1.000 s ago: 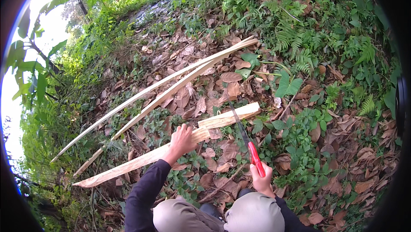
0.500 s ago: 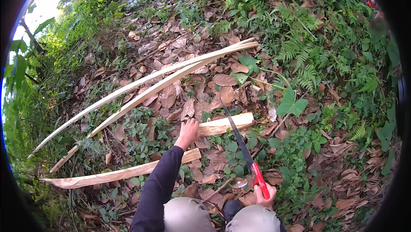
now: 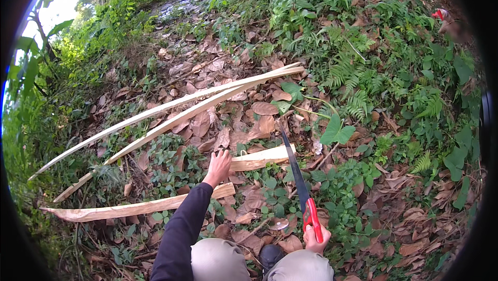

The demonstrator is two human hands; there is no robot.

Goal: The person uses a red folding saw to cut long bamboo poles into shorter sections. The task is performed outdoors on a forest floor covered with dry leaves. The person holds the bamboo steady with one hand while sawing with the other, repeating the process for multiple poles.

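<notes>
My left hand [image 3: 218, 166] rests on a short pale piece of split wood [image 3: 261, 158] lying on the leafy ground. A longer pale piece [image 3: 129, 209] lies apart from it, just below and to the left. My right hand [image 3: 313, 236] grips the red handle of a hand saw [image 3: 300, 183], whose dark blade points up and away, its tip near the right end of the short piece. Two long thin pale strips [image 3: 171, 113] lie farther off, running from lower left to upper right.
Dry brown leaves, ferns and low green plants cover sloping ground. My knees in grey trousers [image 3: 259, 263] show at the bottom edge. Dense bushes stand at the left. A small red object [image 3: 440, 14] shows at the upper right.
The single long piece under my left hand now lies as two separate pieces; the longer part has dropped down and left. The saw blade has come off the wood and sits to its right.
</notes>
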